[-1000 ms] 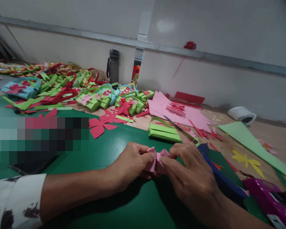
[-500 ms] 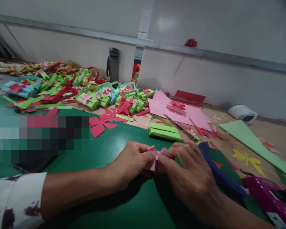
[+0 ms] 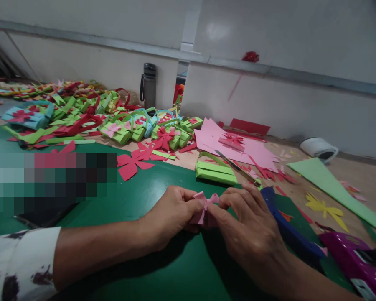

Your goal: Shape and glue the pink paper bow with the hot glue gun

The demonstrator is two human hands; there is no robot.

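A small pink paper bow (image 3: 203, 211) is held between my two hands, above the green mat (image 3: 147, 267). My left hand (image 3: 177, 213) is closed, pinching the bow's left side between thumb and fingers. My right hand (image 3: 247, 225) grips its right side, with the thumb pressed near the centre and the fingers curled behind. Parts of the bow are hidden by my thumbs. Just beyond my hands lies a light-green folded paper bag (image 3: 216, 173) with a looped handle. A thin cutter-like tool (image 3: 238, 169) rests against the papers behind it.
Red paper petals (image 3: 133, 163) lie on the mat's far edge. Behind them is a heap of small paper bags (image 3: 119, 131). Pink sheets (image 3: 207, 138), a blue curved tool (image 3: 291, 230), a yellow paper cutout (image 3: 326, 209) and a purple device (image 3: 351, 255) lie rightward. A dark bottle (image 3: 149, 85) stands behind.
The bow's right loop has shifted very slightly left with my right thumb and fingers. Everything else looks the same.
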